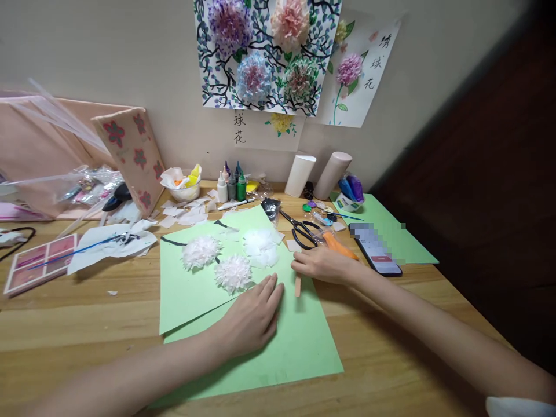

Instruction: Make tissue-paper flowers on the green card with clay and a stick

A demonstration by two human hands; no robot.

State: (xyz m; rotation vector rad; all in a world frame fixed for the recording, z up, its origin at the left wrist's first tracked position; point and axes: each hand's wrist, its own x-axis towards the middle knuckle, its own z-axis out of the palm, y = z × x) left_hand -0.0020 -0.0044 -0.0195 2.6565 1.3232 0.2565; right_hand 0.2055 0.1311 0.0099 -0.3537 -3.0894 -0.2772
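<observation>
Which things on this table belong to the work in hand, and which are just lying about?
In use, it seems:
green paper under the left hand
flat stick in the right hand
white paper flowers

Probably just lying about:
phone
pink palette
small bottles

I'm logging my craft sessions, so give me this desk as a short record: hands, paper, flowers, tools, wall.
Left hand: palm down on the green paper, fingers close to a white flower
Right hand: holding a stick
Paper: two green sheets, overlapping
Flowers: two, white and fluffy, on the upper sheet
Tissue: white, flat, beside the flowers
Tools: scissors, beyond the right hand
Phone: right of the scissors
Wall: flower pictures
</observation>
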